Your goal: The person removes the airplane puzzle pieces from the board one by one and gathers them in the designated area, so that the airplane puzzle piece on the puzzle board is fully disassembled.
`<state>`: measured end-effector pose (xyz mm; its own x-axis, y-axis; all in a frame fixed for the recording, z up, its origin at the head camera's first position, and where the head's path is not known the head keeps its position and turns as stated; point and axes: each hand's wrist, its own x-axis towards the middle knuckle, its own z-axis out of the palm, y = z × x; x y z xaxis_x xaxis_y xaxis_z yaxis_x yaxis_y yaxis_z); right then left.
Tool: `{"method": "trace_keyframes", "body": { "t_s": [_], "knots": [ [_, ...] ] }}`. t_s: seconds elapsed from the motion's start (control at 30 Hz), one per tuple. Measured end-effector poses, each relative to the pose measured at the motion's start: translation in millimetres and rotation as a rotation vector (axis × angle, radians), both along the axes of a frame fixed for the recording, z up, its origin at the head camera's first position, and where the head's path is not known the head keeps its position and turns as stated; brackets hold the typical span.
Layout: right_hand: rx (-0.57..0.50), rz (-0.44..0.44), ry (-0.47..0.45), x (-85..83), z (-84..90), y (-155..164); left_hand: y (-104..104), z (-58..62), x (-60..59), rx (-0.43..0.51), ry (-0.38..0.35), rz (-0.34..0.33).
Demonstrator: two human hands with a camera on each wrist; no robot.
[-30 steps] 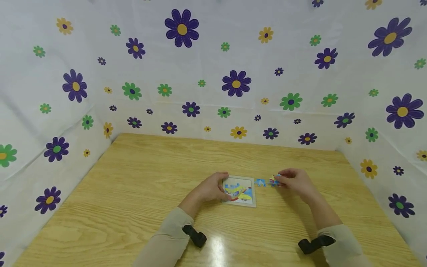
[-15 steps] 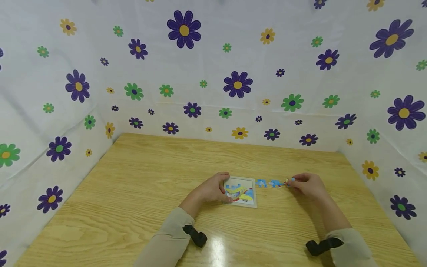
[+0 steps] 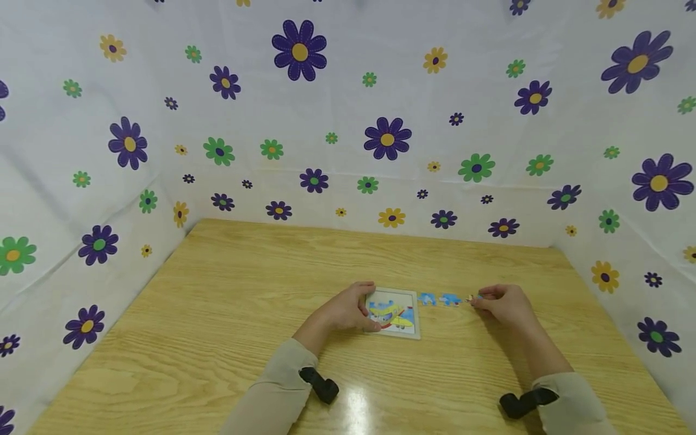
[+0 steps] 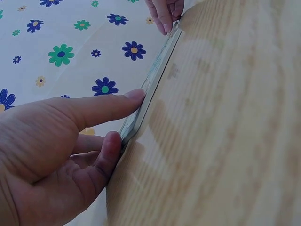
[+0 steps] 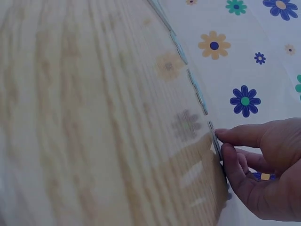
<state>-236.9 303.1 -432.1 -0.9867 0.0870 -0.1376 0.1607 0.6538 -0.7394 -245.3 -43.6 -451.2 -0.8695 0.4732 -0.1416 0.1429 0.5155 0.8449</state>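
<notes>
A small square puzzle board (image 3: 393, 312) with a yellow aeroplane picture lies on the wooden table (image 3: 228, 302). My left hand (image 3: 342, 309) grips its left edge, thumb at the near side and fingers at the far corner; the left wrist view shows the fingers (image 4: 101, 106) against the board's edge (image 4: 150, 89). Two blue loose pieces (image 3: 428, 298) (image 3: 449, 299) lie in a row right of the board. My right hand (image 3: 502, 304) pinches a third small piece (image 3: 470, 298) flat on the table at the row's right end; in the right wrist view its fingertips (image 5: 225, 141) meet at that piece (image 5: 215, 141).
White cloth walls (image 3: 380, 121) printed with purple, green and yellow flowers close in the table at the back, left and right. Black wrist straps (image 3: 321, 385) (image 3: 522, 402) sit on both beige sleeves. Bare wood lies left of the board and along the far side.
My right hand has moved right along the table with the small piece, uncovering a second blue piece in the row. The left hand and board have stayed put.
</notes>
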Motion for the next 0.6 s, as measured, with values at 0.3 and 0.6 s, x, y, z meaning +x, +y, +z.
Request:
{"method": "trace_keyframes", "body": {
  "t_s": [0.3,0.6],
  "knots": [
    [-0.101,0.094,0.037,5.1,8.3,-24,-3,-0.6,0.9,-0.023,0.050,-0.007],
    [-0.227,0.171,-0.018,2.9,13.1,-62,-2,-0.5,0.6,-0.006,0.062,-0.028]
  ]
}}
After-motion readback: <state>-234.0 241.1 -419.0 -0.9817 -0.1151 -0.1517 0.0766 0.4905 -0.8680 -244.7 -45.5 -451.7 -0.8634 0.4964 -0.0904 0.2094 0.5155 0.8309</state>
